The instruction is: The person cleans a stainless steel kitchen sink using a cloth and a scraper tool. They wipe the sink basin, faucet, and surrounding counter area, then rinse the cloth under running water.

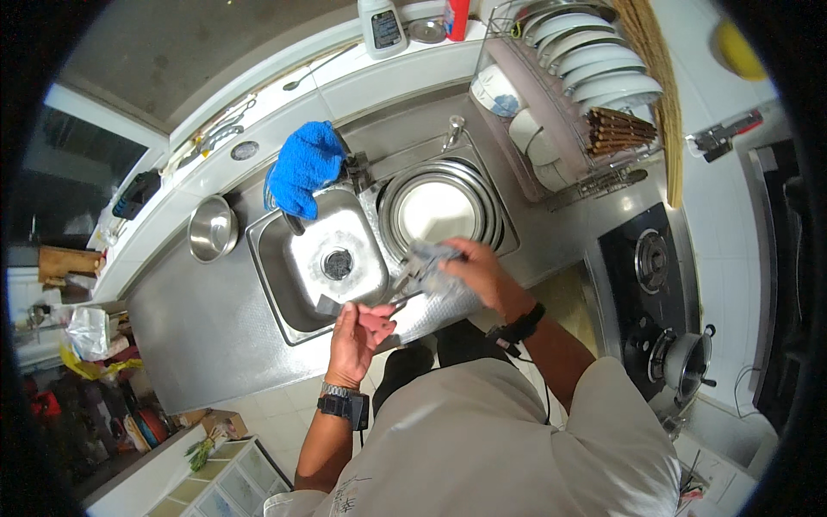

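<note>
My left hand [352, 342] is at the front edge of the left sink basin [284, 310], closed on a thin utensil. A flat grey end [328, 305] shows left of the fingers, and a dark narrow shaft [407, 299] runs right towards a cloth; whether both are one piece cannot be told. In my right hand [481, 268] is a crumpled grey cloth [436, 268], blurred, in front of the right basin. Nested round metal basins or pans [387, 213] sit in that basin. A blue towel [303, 165] hangs over the faucet area.
A steel bowl [213, 229] stands on the left counter. A dish rack [536, 129] with plates, bowls and brown sticks is at the back right. A gas stove [620, 258] with a pot [688, 365] lies to the right. Bottles [381, 29] line the back ledge.
</note>
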Motion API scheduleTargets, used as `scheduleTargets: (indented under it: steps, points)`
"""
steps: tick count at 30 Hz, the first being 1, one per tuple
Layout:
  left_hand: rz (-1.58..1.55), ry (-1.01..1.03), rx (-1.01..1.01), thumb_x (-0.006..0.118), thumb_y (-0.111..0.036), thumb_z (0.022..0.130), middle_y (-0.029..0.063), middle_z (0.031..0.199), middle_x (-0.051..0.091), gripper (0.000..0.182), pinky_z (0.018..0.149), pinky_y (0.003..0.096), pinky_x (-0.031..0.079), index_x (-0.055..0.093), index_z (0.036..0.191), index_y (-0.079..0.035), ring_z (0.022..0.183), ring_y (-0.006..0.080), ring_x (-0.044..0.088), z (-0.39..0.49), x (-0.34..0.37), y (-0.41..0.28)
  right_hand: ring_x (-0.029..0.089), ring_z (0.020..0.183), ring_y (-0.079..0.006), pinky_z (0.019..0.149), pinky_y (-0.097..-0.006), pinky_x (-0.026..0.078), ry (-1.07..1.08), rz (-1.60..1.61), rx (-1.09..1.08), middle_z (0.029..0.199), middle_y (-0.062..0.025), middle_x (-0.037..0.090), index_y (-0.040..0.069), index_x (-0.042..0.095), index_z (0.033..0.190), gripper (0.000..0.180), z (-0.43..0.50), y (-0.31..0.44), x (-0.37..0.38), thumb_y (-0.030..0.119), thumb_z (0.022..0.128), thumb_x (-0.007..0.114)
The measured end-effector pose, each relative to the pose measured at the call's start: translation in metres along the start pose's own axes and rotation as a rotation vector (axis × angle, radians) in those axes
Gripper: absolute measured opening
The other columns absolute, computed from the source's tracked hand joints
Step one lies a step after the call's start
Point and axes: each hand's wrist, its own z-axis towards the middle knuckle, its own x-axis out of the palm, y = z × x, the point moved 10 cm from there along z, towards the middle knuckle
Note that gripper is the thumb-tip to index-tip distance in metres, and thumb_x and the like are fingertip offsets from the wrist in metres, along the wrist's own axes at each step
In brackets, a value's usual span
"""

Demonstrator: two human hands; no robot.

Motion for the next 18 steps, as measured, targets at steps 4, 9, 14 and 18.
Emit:
scheduleTargets:
  steps: [4, 9, 14, 18]
  points:
    - [0.207, -0.431, 0.121, 0.063, -0.05, 0.12, -0.0026, 0.08, 0.057, 0.035, 0.065, 0.0333, 0.054, 0.061, 0.111, -0.016, 0.072, 0.0157, 0.066, -0.01, -0.08, -0.018, 0.074, 0.12, -0.0299, 0.106, -0.0432, 0.059, -0.455, -0.527, -0.218, 0.132, -0.0157, 0.076, -0.002, 0.068, 0.149, 0.052, 0.051, 0.056, -0.112, 0.017, 0.102, 0.079]
    - [0.168, -0.863, 0.311, 0.069, -0.024, 0.117, -0.0052, 0.075, 0.049, 0.022, 0.054, 0.0266, 0.043, 0.055, 0.1, -0.019, 0.058, 0.0082, 0.046, -0.053, -0.196, -0.04, 0.061, 0.143, -0.0455, 0.121, -0.0532, 0.051, -0.75, -1.014, -0.609, 0.156, -0.0242, 0.064, 0.001, 0.066, 0.154, 0.057, 0.114, 0.104, -0.164, 0.021, 0.102, 0.08]
    - [0.371, -1.096, 0.347, 0.064, -0.035, 0.117, -0.0062, 0.075, 0.048, 0.026, 0.052, 0.0305, 0.038, 0.053, 0.101, -0.019, 0.059, 0.0086, 0.044, -0.101, -0.287, -0.067, 0.064, 0.137, -0.0489, 0.119, -0.0567, 0.053, -0.612, -1.363, -0.417, 0.158, -0.0245, 0.063, -0.001, 0.068, 0.151, 0.052, 0.192, 0.069, -0.158, 0.005, 0.1, 0.078]
    - [0.558, -1.14, 0.278, 0.066, -0.038, 0.117, -0.008, 0.08, 0.045, 0.029, 0.062, 0.0309, 0.038, 0.052, 0.103, -0.017, 0.07, 0.0077, 0.043, -0.115, -0.347, -0.087, 0.066, 0.13, -0.0473, 0.114, -0.0562, 0.054, -0.727, -1.213, -0.531, 0.158, -0.0218, 0.066, 0.0, 0.073, 0.142, 0.042, 0.2, 0.061, -0.147, -0.003, 0.1, 0.073]
